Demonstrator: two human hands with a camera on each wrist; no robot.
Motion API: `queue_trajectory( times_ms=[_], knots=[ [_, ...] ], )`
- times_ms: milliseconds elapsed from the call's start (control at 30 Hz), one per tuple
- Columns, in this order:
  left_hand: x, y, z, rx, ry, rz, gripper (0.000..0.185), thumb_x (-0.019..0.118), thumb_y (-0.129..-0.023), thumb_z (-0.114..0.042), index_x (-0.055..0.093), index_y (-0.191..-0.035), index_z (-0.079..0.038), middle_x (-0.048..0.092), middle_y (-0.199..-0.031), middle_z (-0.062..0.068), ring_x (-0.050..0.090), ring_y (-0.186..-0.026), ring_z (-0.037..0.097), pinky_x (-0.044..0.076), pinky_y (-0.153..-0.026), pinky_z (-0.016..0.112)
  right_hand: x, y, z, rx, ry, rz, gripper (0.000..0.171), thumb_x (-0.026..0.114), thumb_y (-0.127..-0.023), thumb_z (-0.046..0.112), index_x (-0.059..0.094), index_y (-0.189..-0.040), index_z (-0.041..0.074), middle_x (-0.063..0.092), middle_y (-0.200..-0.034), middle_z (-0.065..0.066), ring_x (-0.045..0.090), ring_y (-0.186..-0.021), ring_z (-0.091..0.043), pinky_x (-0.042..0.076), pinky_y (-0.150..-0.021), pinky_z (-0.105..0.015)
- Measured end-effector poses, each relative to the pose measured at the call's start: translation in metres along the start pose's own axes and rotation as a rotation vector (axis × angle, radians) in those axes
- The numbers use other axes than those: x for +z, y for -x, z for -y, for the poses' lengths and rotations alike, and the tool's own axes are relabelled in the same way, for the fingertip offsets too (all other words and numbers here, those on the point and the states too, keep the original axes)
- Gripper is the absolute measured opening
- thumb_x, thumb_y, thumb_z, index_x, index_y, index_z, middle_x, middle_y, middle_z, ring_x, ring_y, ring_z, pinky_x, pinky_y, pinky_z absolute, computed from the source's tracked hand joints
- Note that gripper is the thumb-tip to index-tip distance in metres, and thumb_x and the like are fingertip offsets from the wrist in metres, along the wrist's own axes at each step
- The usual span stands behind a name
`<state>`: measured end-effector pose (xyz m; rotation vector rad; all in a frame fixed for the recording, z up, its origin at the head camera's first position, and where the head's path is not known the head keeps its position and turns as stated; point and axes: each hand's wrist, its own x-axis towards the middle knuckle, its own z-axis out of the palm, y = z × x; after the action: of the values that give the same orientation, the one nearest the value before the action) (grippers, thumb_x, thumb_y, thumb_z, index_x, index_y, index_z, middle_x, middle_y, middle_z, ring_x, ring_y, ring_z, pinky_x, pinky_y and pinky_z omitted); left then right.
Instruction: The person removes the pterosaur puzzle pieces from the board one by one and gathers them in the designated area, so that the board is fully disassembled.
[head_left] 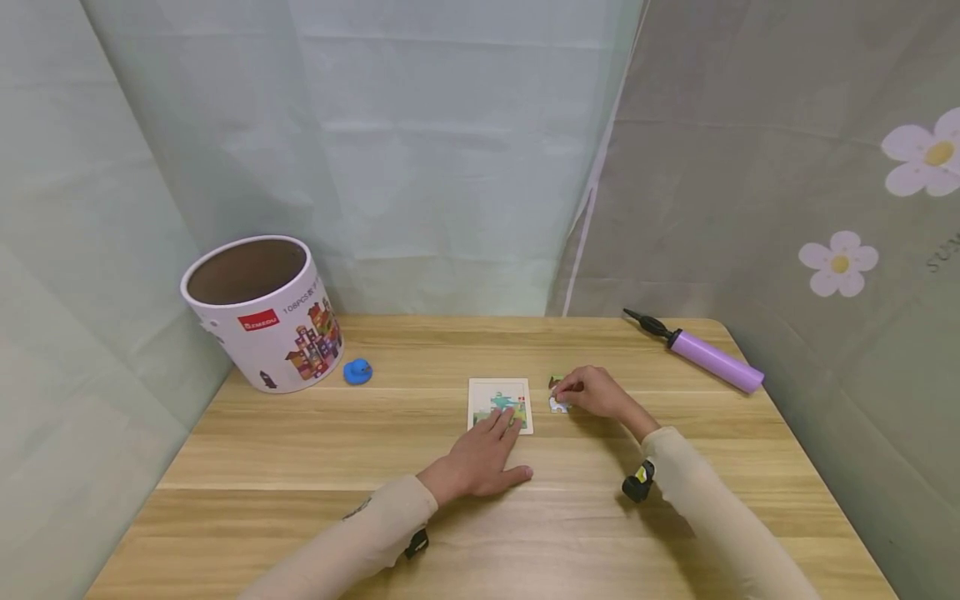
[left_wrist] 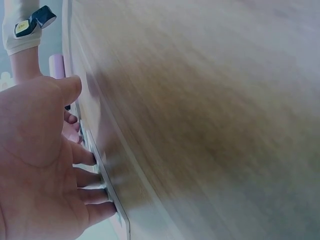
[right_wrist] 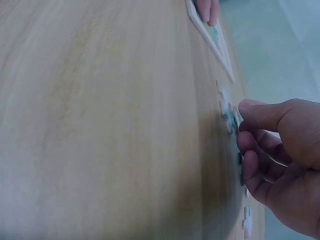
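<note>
presses straight, spread fingers of bare left hand (head_left: 480, 458) upon square cream-white puzzle board (head_left: 481, 397), at one o'clock from palm; at board's three o'clock, narrows bare right hand (head_left: 597, 393) over small flat multicoloured puzzle pieces (head_left: 557, 407); cannot tell whether pinching any.

Both arms (head_left: 723, 508) are reaching forward; the left hand (head_left: 480, 458) is stretching out its fingers (left_wrist: 92, 195), thumb pointing sideways, while the right hand (head_left: 597, 393) is bending its fingers inward.

We see a table corner screened with cloth, whether home or studio we cannot tell: wooden table (head_left: 300, 467) under the left hand (head_left: 480, 462), pale curtain (head_left: 450, 167) beyond it, flowered curtain (head_left: 720, 167) beyond the right hand (head_left: 596, 393).
</note>
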<state>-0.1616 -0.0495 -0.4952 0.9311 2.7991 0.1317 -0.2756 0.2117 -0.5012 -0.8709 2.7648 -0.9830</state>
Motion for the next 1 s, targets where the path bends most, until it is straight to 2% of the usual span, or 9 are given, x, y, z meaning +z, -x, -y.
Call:
queue_trajectory(
  times_ms=[233, 367, 567, 700, 867, 1000],
  knots=[
    [-0.001, 0.002, 0.000, 0.013, -0.003, -0.020, 0.082, 0.046, -0.103, -0.058, 0.036, -0.156, 0.003, 0.030, -0.165, 0.020, 0.030, -0.151, 0.039, 0.031, -0.121, 0.043, -0.004, -0.005, 0.008, -0.019, 0.008, -0.007, 0.009, 0.076, -0.093, 0.014, 0.082, -0.098, 0.009, 0.077, -0.099, -0.005, 0.069, -0.086, -0.014, 0.058, -0.076, -0.033],
    [0.001, 0.002, 0.000, 0.013, -0.009, -0.033, 0.082, 0.047, -0.102, -0.060, 0.035, -0.157, 0.000, 0.032, -0.164, 0.019, 0.031, -0.151, 0.039, 0.032, -0.121, 0.044, -0.002, -0.011, 0.015, -0.020, 0.007, -0.013, 0.009, 0.076, -0.093, 0.014, 0.081, -0.099, 0.009, 0.077, -0.098, -0.003, 0.069, -0.086, -0.015, 0.058, -0.078, -0.035],
    [0.003, 0.003, -0.001, -0.010, -0.020, -0.031, 0.081, 0.044, -0.102, -0.062, 0.036, -0.158, -0.004, 0.032, -0.165, 0.015, 0.027, -0.152, 0.038, 0.030, -0.120, 0.056, 0.004, -0.022, 0.026, -0.011, 0.013, 0.012, 0.010, 0.074, -0.095, 0.014, 0.081, -0.101, 0.011, 0.077, -0.102, -0.003, 0.070, -0.089, -0.015, 0.058, -0.081, -0.037],
    [0.001, 0.004, -0.004, -0.035, -0.032, -0.030, 0.080, 0.044, -0.101, -0.063, 0.037, -0.158, -0.007, 0.032, -0.166, 0.012, 0.030, -0.152, 0.037, 0.031, -0.117, 0.060, 0.008, -0.030, 0.031, -0.021, -0.001, 0.030, 0.011, 0.073, -0.095, 0.014, 0.081, -0.103, 0.011, 0.077, -0.103, -0.003, 0.068, -0.086, -0.013, 0.057, -0.078, -0.034],
    [0.002, 0.004, -0.006, -0.050, -0.023, -0.032, 0.080, 0.044, -0.101, -0.064, 0.036, -0.159, -0.009, 0.031, -0.166, 0.011, 0.034, -0.149, 0.039, 0.030, -0.117, 0.061, 0.014, -0.039, 0.039, -0.077, -0.008, 0.044, 0.011, 0.073, -0.095, 0.012, 0.081, -0.102, 0.010, 0.077, -0.100, -0.003, 0.066, -0.081, -0.011, 0.056, -0.074, -0.030],
    [0.002, 0.004, -0.006, -0.056, -0.009, -0.041, 0.079, 0.044, -0.101, -0.064, 0.037, -0.159, -0.010, 0.032, -0.166, 0.010, 0.034, -0.148, 0.041, 0.030, -0.116, 0.060, 0.022, -0.046, 0.043, -0.096, -0.013, 0.058, 0.011, 0.073, -0.096, 0.013, 0.081, -0.103, 0.010, 0.077, -0.102, -0.003, 0.068, -0.083, -0.011, 0.057, -0.076, -0.030]
  ],
)
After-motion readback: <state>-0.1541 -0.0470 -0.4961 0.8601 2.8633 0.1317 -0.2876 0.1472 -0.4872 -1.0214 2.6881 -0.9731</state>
